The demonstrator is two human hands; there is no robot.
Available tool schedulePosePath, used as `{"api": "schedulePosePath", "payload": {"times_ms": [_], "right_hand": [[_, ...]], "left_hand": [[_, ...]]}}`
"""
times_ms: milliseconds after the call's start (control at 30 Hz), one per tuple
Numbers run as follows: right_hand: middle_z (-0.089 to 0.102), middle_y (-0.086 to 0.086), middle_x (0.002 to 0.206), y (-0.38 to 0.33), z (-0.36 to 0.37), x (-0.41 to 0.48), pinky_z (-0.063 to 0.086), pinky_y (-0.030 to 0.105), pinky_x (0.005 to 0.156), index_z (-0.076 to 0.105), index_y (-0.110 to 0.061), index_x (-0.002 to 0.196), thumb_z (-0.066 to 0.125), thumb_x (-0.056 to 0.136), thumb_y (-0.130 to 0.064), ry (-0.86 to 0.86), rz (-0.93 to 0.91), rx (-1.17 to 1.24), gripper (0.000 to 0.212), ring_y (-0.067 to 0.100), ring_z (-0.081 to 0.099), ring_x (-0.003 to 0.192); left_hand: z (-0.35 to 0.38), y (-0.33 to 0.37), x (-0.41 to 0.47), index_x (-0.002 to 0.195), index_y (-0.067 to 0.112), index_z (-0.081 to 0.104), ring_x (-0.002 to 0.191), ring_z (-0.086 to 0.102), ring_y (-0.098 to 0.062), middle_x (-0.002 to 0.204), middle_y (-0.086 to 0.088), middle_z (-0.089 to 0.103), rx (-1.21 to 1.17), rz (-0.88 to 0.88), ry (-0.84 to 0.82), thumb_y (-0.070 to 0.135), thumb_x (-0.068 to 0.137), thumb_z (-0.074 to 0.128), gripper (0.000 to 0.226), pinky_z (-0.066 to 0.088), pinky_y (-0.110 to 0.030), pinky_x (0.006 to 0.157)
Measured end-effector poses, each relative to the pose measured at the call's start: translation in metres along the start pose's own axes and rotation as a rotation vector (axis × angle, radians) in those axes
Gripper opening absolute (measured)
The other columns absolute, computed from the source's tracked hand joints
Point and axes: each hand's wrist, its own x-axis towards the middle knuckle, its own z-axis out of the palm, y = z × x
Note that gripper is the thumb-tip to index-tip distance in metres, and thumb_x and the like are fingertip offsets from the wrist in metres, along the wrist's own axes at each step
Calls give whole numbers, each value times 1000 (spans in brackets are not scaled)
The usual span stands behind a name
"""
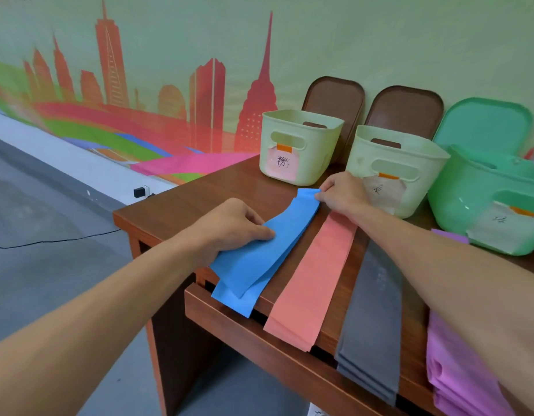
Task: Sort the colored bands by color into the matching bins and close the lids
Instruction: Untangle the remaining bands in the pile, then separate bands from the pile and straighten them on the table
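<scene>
The person was at the start of the sorting, I think, picking up a blue band (277, 232) from the near-left part of the desk (199, 193). The left hand (229, 226) gripped the band at its middle, thumb on top and fingers curled at its edge. The right hand (343, 196) pinched the far end of it, with the fingers tucked in close. The band was bent up in a wave between the two hands, and more blue lay under it, hanging over the desk's front edge. Just beside it lay a pink band (313, 280), then a grey band (370, 319), then a pile of purple bands (458, 370) at the right. At the back stood a pale bin (322, 151), a second pale bin (422, 187) and a green bin (458, 199), each with a paper label. Behind them, propped against the wall, were a brown lid (334, 97), a second brown lid (406, 106) and a green lid (485, 121), so all three bins were open. I could not see inside them, and I could not read which label meant blue. The next move, I guess, would be to lift the band off the pile without dragging the one below, then carry it to the right bin. The band looked thin and floppy, so it might sag or slip.
</scene>
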Motion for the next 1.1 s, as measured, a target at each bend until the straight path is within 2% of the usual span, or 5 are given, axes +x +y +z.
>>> {"api": "schedulePosePath", "payload": {"times_ms": [267,500,633,767,1100], "right_hand": [[68,0,98,0,7,-1,55,41,82,63,-28,76,68,79,-17,4,-51,-34,12,22,62,95],[62,7,95,-5,7,-5,55,42,75,63,-12,91,58,78,-7,-11,-97,-219,14,28,60,88],[49,4,104,-9,6,-8,51,40,71,53,-13,102,63,81,-10,49,-173,-281,24,25,55,89],[62,6,96,-8,7,-9,52,36,67,63,-11,92,55,85,-7,-8,-212,-330,12,26,59,84],[66,-10,105,8,-56,-26,42,24,73,70,-25,100,55,91,-34,-300,-377,-264,20,11,56,95]], "left_hand": [[-1,6,0,92,7,70,75,69,-18,88,-8,72,-5,-29,-102,19,79,76,19,57,-28,63],[4,11,-5,104,12,58,83,68,-24,90,-3,61,368,36,-35,31,81,74,34,52,-27,53],[3,11,-5,102,18,52,80,62,-22,100,-2,56,576,102,-7,40,80,71,36,55,-39,71],[2,6,-6,94,21,58,90,59,-19,100,0,59,617,179,-8,42,81,69,27,52,-43,82],[18,23,-2,98,14,65,78,52,-9,85,5,58,480,410,106,15,91,55,12,38,-18,62]]}}
